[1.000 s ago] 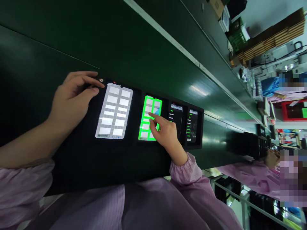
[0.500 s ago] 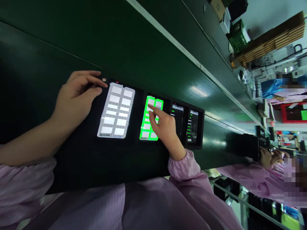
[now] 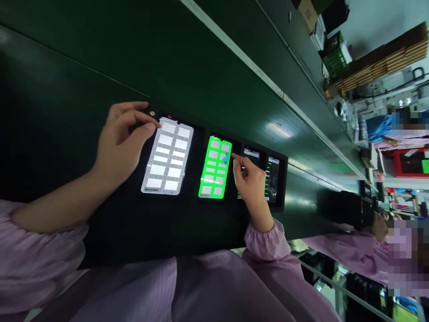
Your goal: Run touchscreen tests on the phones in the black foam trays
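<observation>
Several phones lie in a row in a black tray [image 3: 187, 201]. The leftmost phone [image 3: 167, 156] shows a white and grey block pattern. My left hand [image 3: 122, 143] is beside its upper left corner, thumb and index finger apart, holding nothing. To the right, another phone [image 3: 215, 167] glows green with pale blocks and a small blue mark near its right side. My right hand [image 3: 250, 179] has its index fingertip by this screen's right edge, holding nothing; whether it touches is unclear. It partly covers a dark phone [image 3: 251, 153]. Beyond lies another dark-screened phone [image 3: 274, 179] with green lines.
A small round sticker [image 3: 152, 113] sits near my left fingertips. The dark green table [image 3: 208, 67] stretches away, crossed by a pale strip. Farther off are a green crate [image 3: 335, 53], stacked cardboard [image 3: 385, 62], a black box [image 3: 345, 206] and a co-worker's pink sleeve [image 3: 351, 252].
My right hand has moved right, from over the green screen to its edge, and a blue mark now shows there. My left hand's fingertips now reach the white-screen phone's corner.
</observation>
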Action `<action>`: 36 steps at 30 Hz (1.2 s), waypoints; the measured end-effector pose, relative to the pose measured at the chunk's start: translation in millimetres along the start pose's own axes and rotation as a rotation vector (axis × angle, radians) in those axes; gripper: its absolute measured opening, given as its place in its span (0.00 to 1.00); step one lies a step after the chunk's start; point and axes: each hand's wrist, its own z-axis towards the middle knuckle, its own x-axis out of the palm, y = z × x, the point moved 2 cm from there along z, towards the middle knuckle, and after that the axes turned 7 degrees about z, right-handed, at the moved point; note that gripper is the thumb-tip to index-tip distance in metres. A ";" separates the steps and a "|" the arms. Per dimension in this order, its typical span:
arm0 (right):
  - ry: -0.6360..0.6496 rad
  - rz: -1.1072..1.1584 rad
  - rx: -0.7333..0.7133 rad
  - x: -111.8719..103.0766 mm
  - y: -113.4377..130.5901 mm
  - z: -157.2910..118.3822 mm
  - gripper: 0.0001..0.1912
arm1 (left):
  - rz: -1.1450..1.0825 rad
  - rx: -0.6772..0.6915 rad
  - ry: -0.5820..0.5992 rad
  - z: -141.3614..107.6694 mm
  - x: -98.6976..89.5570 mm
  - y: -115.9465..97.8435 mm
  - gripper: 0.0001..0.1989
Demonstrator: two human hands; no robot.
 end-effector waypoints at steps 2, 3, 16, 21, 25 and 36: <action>0.000 0.002 -0.020 1.1 3.4 3.9 0.15 | -0.021 0.024 0.004 -3.6 1.0 2.2 0.07; 0.006 0.000 -0.031 2.1 5.7 6.6 0.15 | -0.030 0.026 0.012 -5.5 1.2 3.6 0.07; 0.234 0.032 -0.254 23.0 56.4 35.6 0.12 | -0.167 -0.080 0.083 -13.5 6.1 15.7 0.13; 0.355 -0.041 -0.279 50.2 61.4 50.8 0.11 | -0.238 -0.100 0.088 -11.8 8.9 21.3 0.13; 0.362 -0.100 -0.284 59.9 60.9 58.8 0.12 | -0.244 -0.113 0.085 -10.6 10.1 23.5 0.13; 0.513 -0.145 -0.518 45.2 63.4 9.7 0.20 | -0.175 -0.196 0.089 -11.0 6.1 6.5 0.11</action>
